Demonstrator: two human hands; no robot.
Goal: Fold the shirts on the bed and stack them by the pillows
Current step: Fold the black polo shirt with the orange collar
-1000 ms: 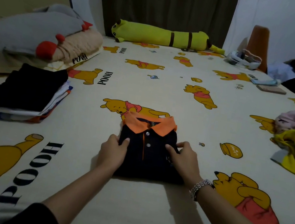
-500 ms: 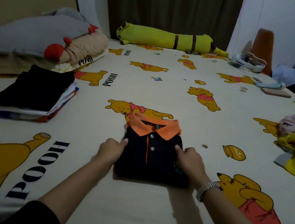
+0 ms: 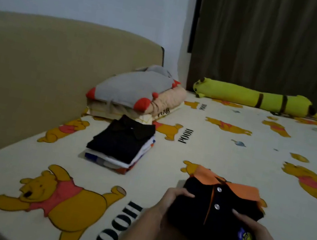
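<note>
A folded black polo shirt with an orange collar (image 3: 217, 213) is at the lower right, lifted a little off the sheet. My left hand (image 3: 170, 203) grips its left edge, thumb on top. My right hand (image 3: 259, 239) holds its right side, fingers over the front near a round badge. A stack of folded shirts (image 3: 122, 145), black one on top, lies to the left on the bed. Just behind it are the pillows (image 3: 135, 93), grey with red corners over a peach one.
The bed sheet (image 3: 221, 155) is cream with yellow bear prints. A tan headboard (image 3: 36, 70) runs along the left. A long yellow plush toy (image 3: 261, 100) lies at the far edge under a dark curtain (image 3: 271, 44).
Both hands moved from pressing the folded polo flat to gripping its sides and raising it. The camera swung left towards the stack and pillows; the unfolded clothes at the right left the view.
</note>
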